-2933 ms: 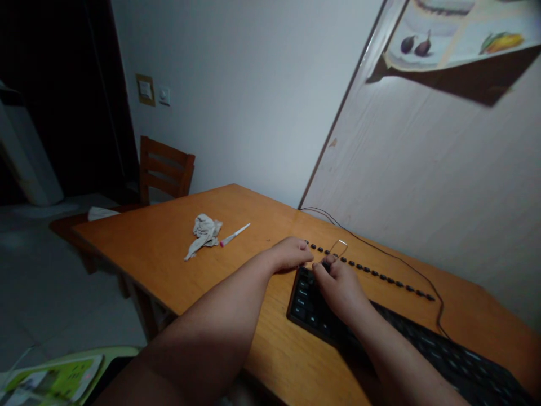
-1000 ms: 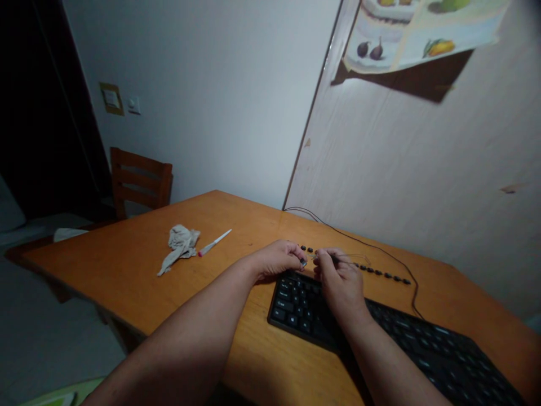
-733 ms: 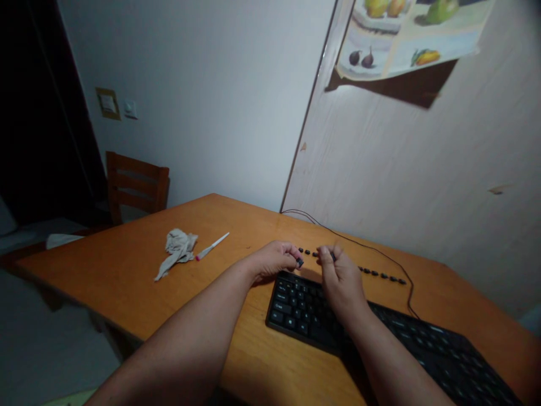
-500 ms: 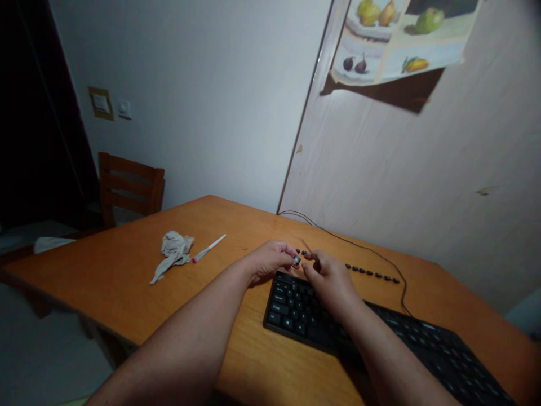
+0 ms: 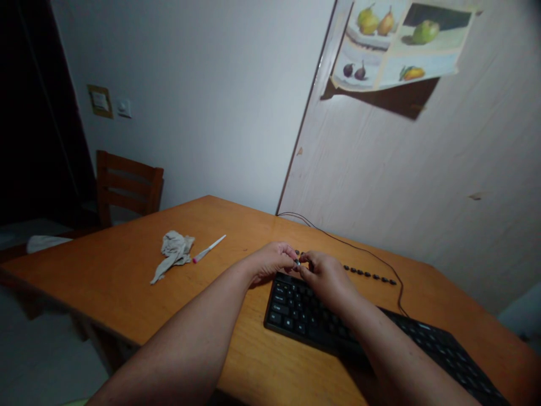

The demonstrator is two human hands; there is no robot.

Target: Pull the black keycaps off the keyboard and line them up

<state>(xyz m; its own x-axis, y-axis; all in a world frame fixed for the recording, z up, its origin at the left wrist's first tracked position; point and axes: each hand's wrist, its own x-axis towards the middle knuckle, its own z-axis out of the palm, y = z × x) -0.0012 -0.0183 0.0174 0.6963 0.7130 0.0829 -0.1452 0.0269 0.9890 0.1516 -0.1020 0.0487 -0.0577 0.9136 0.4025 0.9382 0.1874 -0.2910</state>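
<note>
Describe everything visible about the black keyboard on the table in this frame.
The keyboard is a flat black board, plastic by its look, with low keys bearing pale legends. It lies flat on the orange wooden table, running from centre to lower right. Both hands meet over its far left corner, the right hand above its top rows; contact cannot be told. A row of small dark keycaps lies beyond it.

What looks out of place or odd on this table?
A row of loose keycaps lies on the table behind the keyboard, off their switches. A crumpled cloth lies beside a pen. On the wall, the poster hangs askew.
</note>
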